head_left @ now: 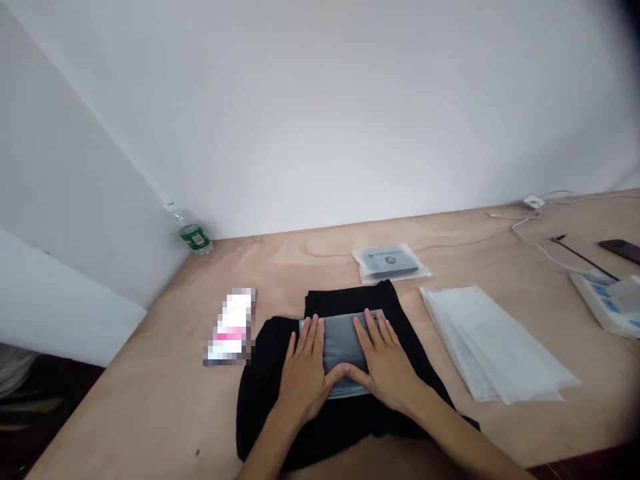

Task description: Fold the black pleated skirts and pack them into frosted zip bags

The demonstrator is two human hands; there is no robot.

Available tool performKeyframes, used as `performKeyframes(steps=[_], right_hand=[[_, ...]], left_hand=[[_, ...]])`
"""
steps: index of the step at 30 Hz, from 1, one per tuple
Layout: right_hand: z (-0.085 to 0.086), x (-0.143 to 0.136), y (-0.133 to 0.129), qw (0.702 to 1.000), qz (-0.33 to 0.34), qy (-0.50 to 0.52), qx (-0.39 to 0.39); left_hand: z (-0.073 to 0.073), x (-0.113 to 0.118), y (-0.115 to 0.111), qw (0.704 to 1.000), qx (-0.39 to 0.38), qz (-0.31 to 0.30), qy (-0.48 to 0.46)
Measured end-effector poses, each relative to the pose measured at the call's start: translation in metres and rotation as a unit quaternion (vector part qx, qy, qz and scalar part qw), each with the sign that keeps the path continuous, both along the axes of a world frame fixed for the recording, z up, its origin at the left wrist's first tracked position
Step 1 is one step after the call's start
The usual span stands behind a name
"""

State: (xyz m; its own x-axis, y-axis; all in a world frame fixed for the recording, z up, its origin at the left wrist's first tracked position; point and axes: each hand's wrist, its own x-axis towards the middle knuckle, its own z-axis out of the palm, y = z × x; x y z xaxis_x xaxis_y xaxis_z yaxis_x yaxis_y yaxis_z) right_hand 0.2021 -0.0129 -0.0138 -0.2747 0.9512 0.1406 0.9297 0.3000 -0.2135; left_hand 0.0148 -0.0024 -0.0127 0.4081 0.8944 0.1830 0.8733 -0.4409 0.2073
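Note:
A black cloth garment (345, 423) lies spread on the wooden table, partly folded at its far end. On top of it rests a flat grey packet (343, 343) with a shiny plastic look. My left hand (304, 367) lies flat on the packet's left side, fingers stretched out and pointing away from me. Over the right side my right hand (384, 357) is also flat with its fingers spread. The two thumbs touch near the packet's lower middle. Parts of the packet are hidden under both hands.
Left of the cloth is a phone (233, 327) with a blurred screen; a water bottle (195, 237) stands in the back corner. Behind is a bagged grey box (393, 262). Clear bags (495, 340), cables (530, 243), a dark phone (621, 251) and a white device (607, 303) lie right.

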Motion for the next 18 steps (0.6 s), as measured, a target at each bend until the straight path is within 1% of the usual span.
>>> performKeyframes(steps=[2, 3, 6, 8, 10, 12, 14, 16, 17, 18], right_hand=[[0.005, 0.002, -0.002, 1.000, 0.005, 0.004, -0.004], [0.009, 0.003, -0.005, 1.000, 0.022, 0.005, -0.004], [0.018, 0.010, -0.018, 0.993, 0.118, 0.004, 0.016], [0.022, 0.013, -0.030, 0.982, 0.178, 0.014, 0.055], [0.026, 0.013, -0.038, 0.972, 0.201, 0.040, 0.116], [0.036, 0.014, -0.040, 0.959, 0.196, 0.080, 0.186], [0.053, 0.017, -0.033, 0.950, 0.163, 0.114, 0.242], [0.078, 0.025, -0.015, 0.947, 0.109, 0.124, 0.276], [0.093, 0.031, -0.004, 0.945, 0.074, 0.123, 0.294], [0.108, 0.039, 0.009, 0.948, 0.048, 0.116, 0.293]], left_hand=[[0.001, -0.007, -0.001, 0.999, -0.024, -0.003, -0.023], [0.001, -0.010, -0.002, 0.998, -0.039, -0.006, -0.052], [0.004, -0.017, -0.002, 0.984, -0.076, -0.004, -0.164], [0.008, -0.021, -0.002, 0.974, -0.078, 0.015, -0.212], [0.015, -0.023, -0.003, 0.967, -0.060, 0.044, -0.244], [0.025, -0.023, -0.004, 0.947, -0.032, 0.082, -0.309], [0.036, -0.022, -0.007, 0.913, 0.003, 0.122, -0.390], [0.045, -0.019, -0.011, 0.881, 0.028, 0.153, -0.448], [0.048, -0.018, -0.013, 0.871, 0.029, 0.162, -0.463], [0.050, -0.017, -0.016, 0.866, 0.022, 0.168, -0.470]])
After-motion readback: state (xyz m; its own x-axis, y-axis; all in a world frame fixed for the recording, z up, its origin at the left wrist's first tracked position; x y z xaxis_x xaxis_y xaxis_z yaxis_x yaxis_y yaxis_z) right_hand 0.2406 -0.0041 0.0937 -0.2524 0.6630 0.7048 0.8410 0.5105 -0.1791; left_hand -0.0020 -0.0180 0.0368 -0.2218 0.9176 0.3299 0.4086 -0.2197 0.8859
